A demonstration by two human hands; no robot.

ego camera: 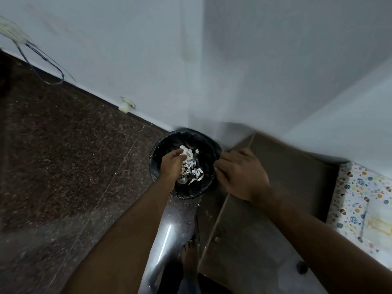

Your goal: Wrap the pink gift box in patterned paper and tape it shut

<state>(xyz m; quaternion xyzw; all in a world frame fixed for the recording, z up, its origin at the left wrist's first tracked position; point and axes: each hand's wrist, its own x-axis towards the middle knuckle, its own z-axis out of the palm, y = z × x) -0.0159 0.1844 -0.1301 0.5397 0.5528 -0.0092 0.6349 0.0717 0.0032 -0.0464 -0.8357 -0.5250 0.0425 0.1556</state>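
Patterned paper well right of both hands.

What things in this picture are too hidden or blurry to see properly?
Head view only:
- Pink gift box: not visible anywhere.
- Patterned paper: cut off by the right edge; whatever lies on it is too blurred to name.
- Bin: its contents are partly hidden by the left hand and paper scraps.
- Right hand: motion blur hides whether its fingers hold anything.
- Wall cables: smeared by blur.
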